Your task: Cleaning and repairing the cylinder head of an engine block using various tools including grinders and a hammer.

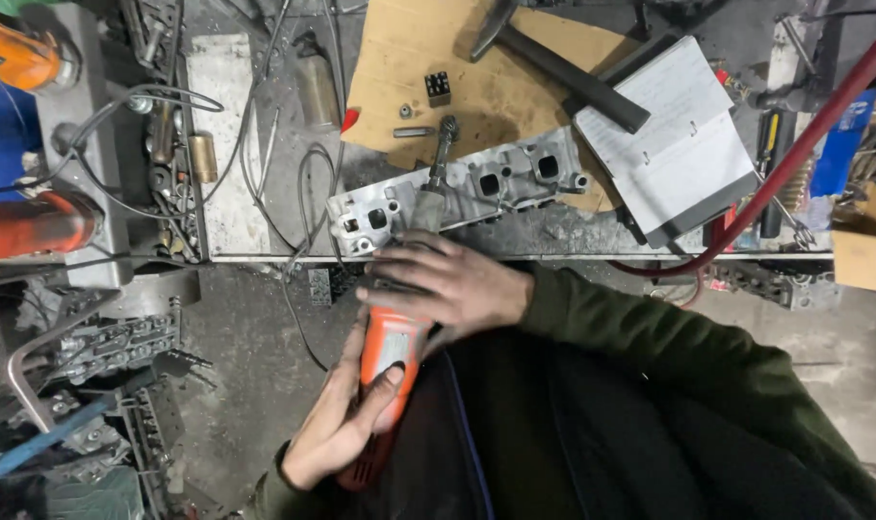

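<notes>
Orange-bodied electric die grinder (388, 349) with a long grey metal neck is held in both hands at the near edge of the grey metal workbench (228, 207), its neck laid across the cast aluminium cylinder head (476, 188) and its small burr tip seen just past the far side of that casting. The right hand (448, 286) is wrapped over the front of the grinder body, just below the cylinder head, fingers closed around the tool. The left hand (347, 414) is closed on the rear of the orange housing, thumb laid along its upper face, well below the cylinder head. The cylinder head lies lengthwise along the bench's front edge, its rectangular ports facing up. Beyond the cylinder head a brown cardboard sheet (428, 67) is spread, on which a black-handled hammer (553, 63) and a small black block (439, 87) rest. To the right of the cylinder head a white paper notebook (674, 135) is placed, and a red hose (794, 159) is seen crossing beside it.
</notes>
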